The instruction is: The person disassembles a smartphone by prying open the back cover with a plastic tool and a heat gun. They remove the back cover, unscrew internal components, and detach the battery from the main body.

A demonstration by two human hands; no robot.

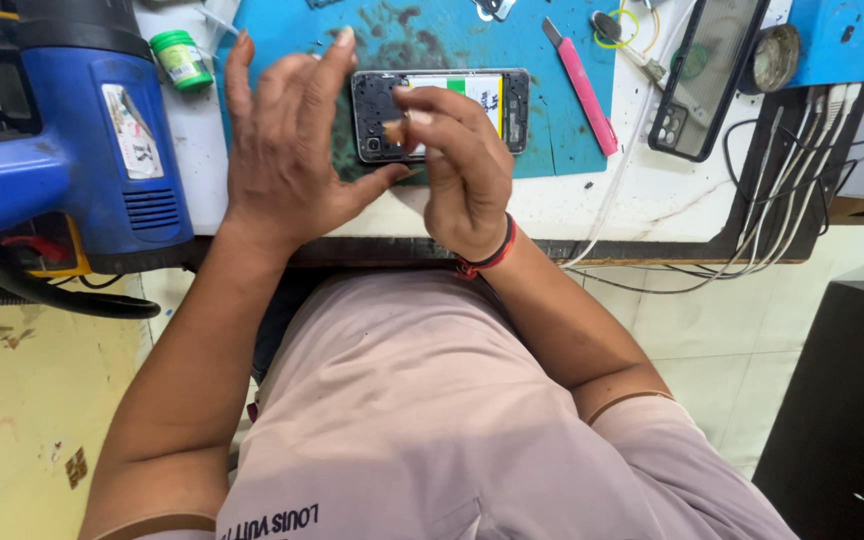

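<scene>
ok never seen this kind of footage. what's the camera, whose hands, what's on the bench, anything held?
One camera, worn on the person's head, looks down at their own two bare hands; no machine is involved. On the blue mat lies an opened phone, back cover off. The left hand is spread open beside it, holding nothing. The right hand pinches something small over the phone, too small to identify. Around: a blue heat gun at left, a green-capped jar, a pink cutter, a phone case and white cables at right.
</scene>
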